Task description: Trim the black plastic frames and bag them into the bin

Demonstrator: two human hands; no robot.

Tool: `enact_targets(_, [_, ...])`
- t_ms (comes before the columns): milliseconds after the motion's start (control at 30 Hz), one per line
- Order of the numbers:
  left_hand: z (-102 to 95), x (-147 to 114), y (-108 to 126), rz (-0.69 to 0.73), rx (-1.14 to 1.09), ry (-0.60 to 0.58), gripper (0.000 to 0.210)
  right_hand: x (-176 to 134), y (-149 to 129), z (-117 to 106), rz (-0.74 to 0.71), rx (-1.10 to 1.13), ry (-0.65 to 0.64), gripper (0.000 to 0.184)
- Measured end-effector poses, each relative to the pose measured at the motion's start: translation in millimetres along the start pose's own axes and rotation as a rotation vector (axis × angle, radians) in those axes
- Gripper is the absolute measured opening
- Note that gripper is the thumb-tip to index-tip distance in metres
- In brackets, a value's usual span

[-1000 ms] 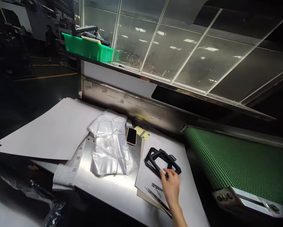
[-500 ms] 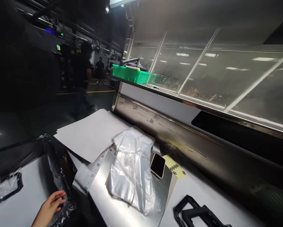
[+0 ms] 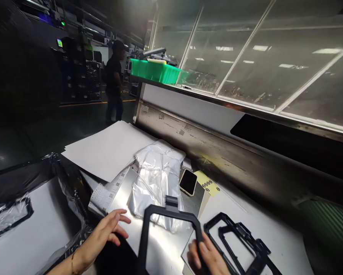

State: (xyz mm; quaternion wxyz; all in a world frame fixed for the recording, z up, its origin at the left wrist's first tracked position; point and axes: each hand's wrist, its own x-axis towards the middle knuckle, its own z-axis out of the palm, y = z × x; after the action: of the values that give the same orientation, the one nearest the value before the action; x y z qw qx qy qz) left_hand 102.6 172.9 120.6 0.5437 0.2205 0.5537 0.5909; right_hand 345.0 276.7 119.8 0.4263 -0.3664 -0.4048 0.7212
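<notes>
My right hand (image 3: 207, 254) grips the right side of a black plastic frame (image 3: 171, 212), which is held up over the metal tabletop and runs out of view at the bottom. Left of that frame, my left hand (image 3: 107, 231) hovers with its fingers apart, touching nothing. More black plastic frames (image 3: 240, 236) lie on the white surface to the right. Behind the held frame rests a stack of clear plastic bags (image 3: 157, 172), with a phone (image 3: 188, 182) and a yellow sticker sheet (image 3: 207, 183) beside it.
White sheets (image 3: 105, 149) are piled at the back left, near a printed paper (image 3: 105, 195). A black-lined box (image 3: 42, 214) at left holds a bagged black frame (image 3: 11, 217). A green bin (image 3: 155, 71) sits on the shelf. A person (image 3: 114, 82) stands in the background.
My right hand has come into view, holding up a black frame. My left hand has moved right, away from the lined box. The view has tilted down slightly.
</notes>
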Motion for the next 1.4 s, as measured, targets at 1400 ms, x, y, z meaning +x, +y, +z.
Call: enact_targets(1400, [8.6, 19.8, -30.6, 0.276, 0.858, -0.731, 0.070, -87.9, 14.7, 7.2, 0.196, 0.371, 0.430, 0.026])
